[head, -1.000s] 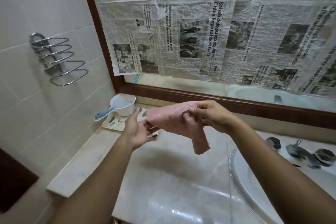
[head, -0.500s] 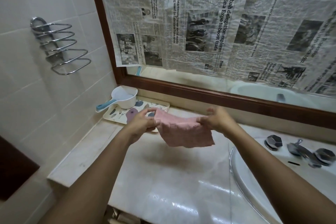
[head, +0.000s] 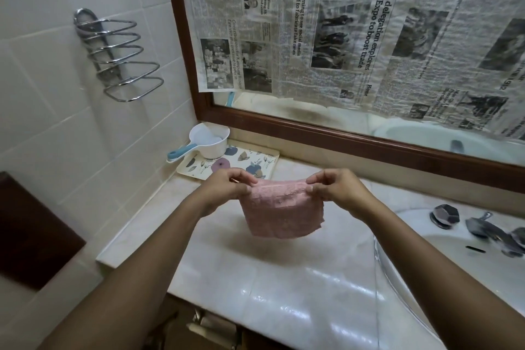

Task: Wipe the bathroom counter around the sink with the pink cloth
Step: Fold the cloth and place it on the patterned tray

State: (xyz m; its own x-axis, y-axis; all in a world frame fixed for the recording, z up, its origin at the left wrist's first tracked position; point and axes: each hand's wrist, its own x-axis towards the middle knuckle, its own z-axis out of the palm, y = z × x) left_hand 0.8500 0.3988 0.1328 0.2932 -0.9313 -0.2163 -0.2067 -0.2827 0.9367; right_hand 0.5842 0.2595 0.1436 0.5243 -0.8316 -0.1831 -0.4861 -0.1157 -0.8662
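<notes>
We hold the pink cloth above the counter, its top edge stretched nine to three o'clock between our left hand and right hand, both pinching it while it hangs down; at eleven o'clock stand a floral tray and white scoop, at three the sink; it looks textured, waffled

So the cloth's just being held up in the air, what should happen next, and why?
Probably lower the pink cloth flat onto the counter below it. The left hand and right hand pinch its top corners, so it hangs spread open above the bare marble, not yet touching it.
</notes>
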